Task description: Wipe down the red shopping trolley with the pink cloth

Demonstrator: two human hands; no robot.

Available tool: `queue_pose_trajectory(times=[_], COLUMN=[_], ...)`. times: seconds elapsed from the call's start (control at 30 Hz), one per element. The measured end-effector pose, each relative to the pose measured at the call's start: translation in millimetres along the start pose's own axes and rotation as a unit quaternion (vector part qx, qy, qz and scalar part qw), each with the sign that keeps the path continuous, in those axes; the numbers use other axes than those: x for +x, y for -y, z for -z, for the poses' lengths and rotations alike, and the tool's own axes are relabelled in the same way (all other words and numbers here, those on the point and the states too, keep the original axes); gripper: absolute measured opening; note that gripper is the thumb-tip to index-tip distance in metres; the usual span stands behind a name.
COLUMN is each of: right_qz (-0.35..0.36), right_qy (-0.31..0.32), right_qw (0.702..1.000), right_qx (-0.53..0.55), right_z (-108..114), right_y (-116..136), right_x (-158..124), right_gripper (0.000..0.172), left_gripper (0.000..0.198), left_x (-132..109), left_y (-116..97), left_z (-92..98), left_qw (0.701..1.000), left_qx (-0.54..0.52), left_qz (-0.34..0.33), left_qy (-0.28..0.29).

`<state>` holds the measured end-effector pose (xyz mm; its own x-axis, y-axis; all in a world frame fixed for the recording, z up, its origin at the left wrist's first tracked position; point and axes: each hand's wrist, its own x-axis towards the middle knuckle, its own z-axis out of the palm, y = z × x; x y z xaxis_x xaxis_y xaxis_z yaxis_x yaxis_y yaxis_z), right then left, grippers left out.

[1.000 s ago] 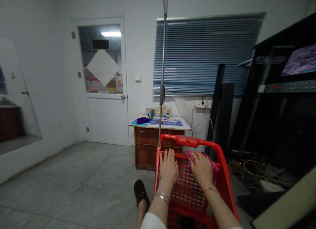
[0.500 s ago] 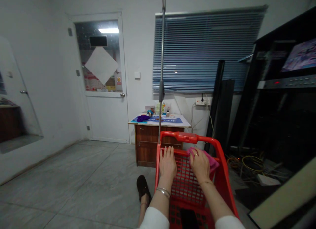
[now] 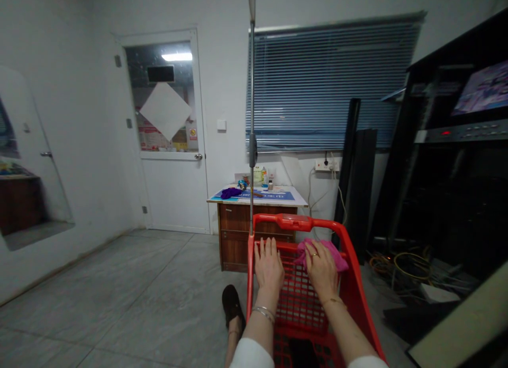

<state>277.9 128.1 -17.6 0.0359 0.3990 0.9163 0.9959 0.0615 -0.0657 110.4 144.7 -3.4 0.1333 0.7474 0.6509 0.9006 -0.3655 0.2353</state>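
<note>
A red plastic shopping cart (image 3: 359,288) stands in front of me, its handle bar on the far side. My left hand (image 3: 270,267) has its fingers hooked over the upper rail of the lattice panel, at the left end. On that same rail, farther right, my right hand (image 3: 320,270) presses and grips a bunched pink cloth (image 3: 335,256). Part of the cloth is hidden under the fingers. Low in the cart lies a dark flat object (image 3: 302,353), its kind unclear. A thin metal pole (image 3: 252,198) rises at the cart's left corner.
Behind the cart is a brown wooden cabinet (image 3: 234,251) with a purple cloth (image 3: 230,193) and small bottles on top. A white door (image 3: 174,193) is at the left. At right are a black rack (image 3: 428,198) and cables (image 3: 413,265). My shoe (image 3: 232,304) is beside the cart.
My right hand and the pink cloth have shifted slightly left along the rail, and the cloth is more bunched. My left hand stays on the rail. The view has turned a little.
</note>
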Motion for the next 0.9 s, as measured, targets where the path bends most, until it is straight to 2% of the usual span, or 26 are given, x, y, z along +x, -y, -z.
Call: queue_pose_trajectory(times=[0.07, 0.13, 0.33, 0.43, 0.57, 0.67, 0.8, 0.9], right_qz=[-0.037, -0.04, 0.044, 0.054, 0.011, -0.012, 0.021, 0.036], right_qy=[-0.016, -0.018, 0.009, 0.015, -0.001, -0.007, 0.013, 0.008], right_qw=[0.999, 0.999, 0.999, 0.998, 1.0, 1.0, 1.0, 0.999], right_qx=[-0.02, -0.02, 0.027, 0.022, -0.003, -0.014, -0.018, -0.014], right_z=[0.8, -2.2, -20.2, -20.2, -16.1, -17.5, -23.3, -23.5], right_y=[-10.4, -8.6, 26.4, 16.3, -1.5, 11.3, 41.7, 39.0], right_x=[-2.0, -1.3, 6.3, 5.8, 5.0, 7.9, 12.4, 13.0], right_gripper=[0.035, 0.036, 0.034, 0.034, 0.035, 0.035, 0.033, 0.031], left_gripper=[0.05, 0.051, 0.052, 0.051, 0.05, 0.05, 0.049, 0.049], left_x=[-0.1, 0.3, 1.5, 1.6, 1.6, 1.9, 2.2, 1.5], left_y=[0.8, -0.7, -1.7, 1.8, 2.5, -0.4, -2.1, 0.0], left_z=[-0.1, -0.2, -1.0, 0.4, 2.5, 1.8, 0.8, 2.4], left_qw=[1.0, 1.0, 1.0, 0.999, 0.999, 0.999, 1.0, 0.999], left_qx=[-0.001, -0.005, -0.012, -0.009, -0.015, -0.02, -0.02, -0.024], left_qz=[-0.005, -0.011, -0.019, -0.025, -0.033, -0.024, -0.015, -0.025], left_qy=[0.009, 0.016, 0.013, 0.022, 0.025, 0.017, 0.018, 0.016])
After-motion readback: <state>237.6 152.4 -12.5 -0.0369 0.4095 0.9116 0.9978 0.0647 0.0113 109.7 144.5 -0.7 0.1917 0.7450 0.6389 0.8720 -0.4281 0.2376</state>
